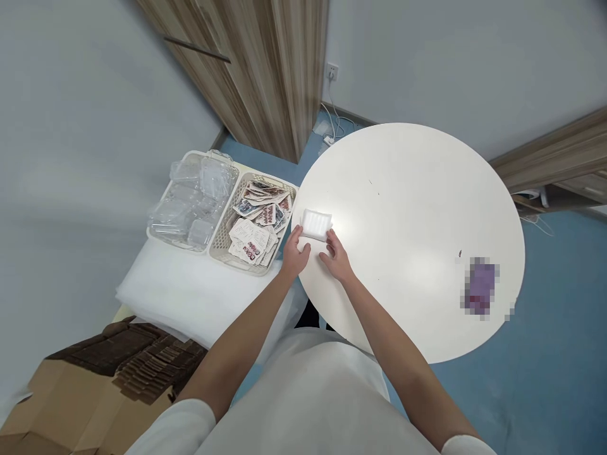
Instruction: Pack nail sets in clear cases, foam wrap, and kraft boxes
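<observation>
A small white ridged tray (pixel 316 224) lies near the left edge of the round white table (pixel 408 189). Its exact kind cannot be made out. At its lower left corner, the fingertips of my left hand (pixel 294 254) press against the side. My right hand (pixel 337 256) has its fingers on the lower right corner. Both thumbs point inward below the tray's near edge, apart from each other. Between them the two hands hold the tray by its sides.
To the left, one basket (pixel 148 229) holds clear plastic boxes (pixel 183 202); another basket (pixel 219 253) holds printed cards (pixel 251 237). White wrapping sheets (pixel 184 291) lie before them. An opened carton (pixel 71 398) stands lower left. A blurred purple thing (pixel 480 285) lies on the table's right.
</observation>
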Demonstrator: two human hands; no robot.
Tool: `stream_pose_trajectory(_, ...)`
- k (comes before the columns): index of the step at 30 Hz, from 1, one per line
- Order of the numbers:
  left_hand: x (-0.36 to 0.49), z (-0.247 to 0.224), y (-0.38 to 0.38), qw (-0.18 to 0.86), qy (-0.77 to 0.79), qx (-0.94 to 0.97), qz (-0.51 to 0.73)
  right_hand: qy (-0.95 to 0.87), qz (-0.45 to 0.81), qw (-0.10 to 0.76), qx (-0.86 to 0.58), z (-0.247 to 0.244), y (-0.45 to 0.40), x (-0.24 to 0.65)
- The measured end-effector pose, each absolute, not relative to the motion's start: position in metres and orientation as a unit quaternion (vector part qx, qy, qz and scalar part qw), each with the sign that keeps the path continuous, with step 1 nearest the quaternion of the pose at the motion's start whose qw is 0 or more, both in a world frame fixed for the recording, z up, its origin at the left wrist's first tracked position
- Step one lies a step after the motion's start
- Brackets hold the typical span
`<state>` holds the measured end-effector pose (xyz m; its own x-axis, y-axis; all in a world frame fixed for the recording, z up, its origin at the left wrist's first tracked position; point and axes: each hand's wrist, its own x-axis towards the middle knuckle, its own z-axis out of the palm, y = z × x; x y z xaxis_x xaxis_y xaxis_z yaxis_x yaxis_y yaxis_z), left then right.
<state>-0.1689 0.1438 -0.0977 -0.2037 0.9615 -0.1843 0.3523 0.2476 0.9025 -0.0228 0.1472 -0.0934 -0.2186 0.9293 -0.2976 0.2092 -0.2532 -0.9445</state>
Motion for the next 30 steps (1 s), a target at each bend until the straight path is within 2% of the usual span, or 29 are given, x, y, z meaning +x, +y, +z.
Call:
stream_pose_trajectory(12,-0.144,-0.054,0.07,0.36,0.685,0.536,0.337,-0.549,0.606,0.312,-0.484,-0.054,0.084,0.031)
stream_pose_trajectory(24,-0.139,-0.004,-0.014,0.413,0.691,0.52,0.286,-0.629,0.621,0.19,-0.426,-0.035,0.052,0.034)
stream_pose_trajectory(30,-0.178,0.022,-0.058,0.335,0.712,0.566,0.246,-0.696,0.579,0.158,-0.395,-0.017,0.059,0.016)
